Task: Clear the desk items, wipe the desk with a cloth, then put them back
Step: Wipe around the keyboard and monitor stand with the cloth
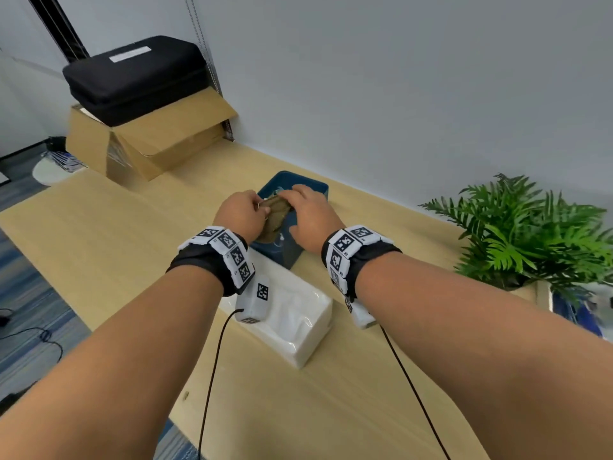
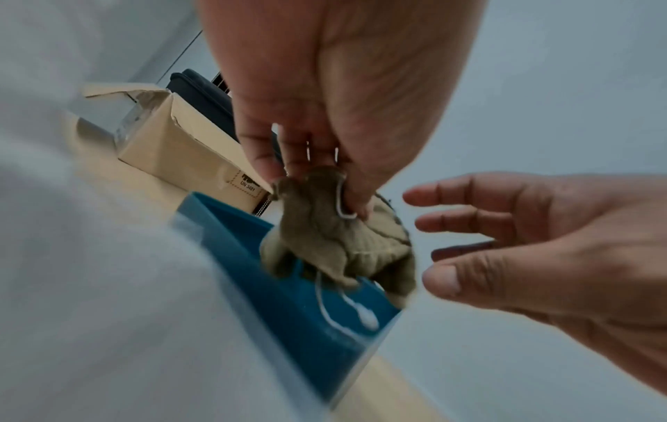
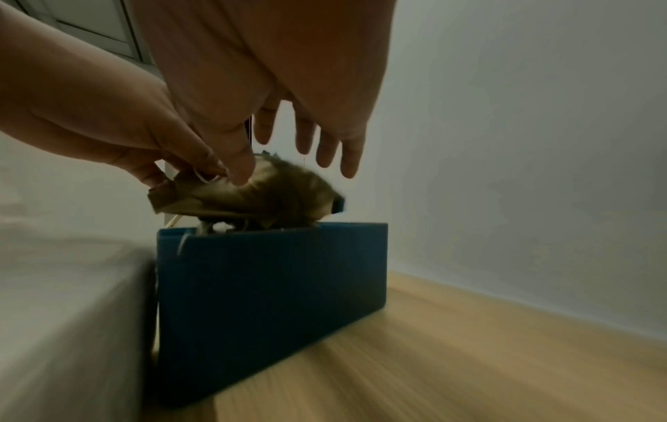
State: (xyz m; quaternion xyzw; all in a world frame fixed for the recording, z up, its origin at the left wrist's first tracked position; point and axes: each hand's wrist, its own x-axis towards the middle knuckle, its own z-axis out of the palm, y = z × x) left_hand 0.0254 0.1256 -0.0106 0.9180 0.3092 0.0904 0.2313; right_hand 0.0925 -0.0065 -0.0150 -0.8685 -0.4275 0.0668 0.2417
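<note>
We see the left hand (image 1: 240, 212) pinching an olive cloth (image 2: 335, 237) over the blue box (image 3: 270, 299), the right hand (image 1: 311, 217) beside it with fingers spread.

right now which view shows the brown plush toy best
Left wrist: the plush toy hangs whole and unobstructed over the blue box, pinched by the left hand. In the head view both hands largely cover it; the right wrist view shows it dark and blurred.

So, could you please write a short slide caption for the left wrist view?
Left hand pinches an olive plush toy above a blue box; right hand waits open beside it.
</note>
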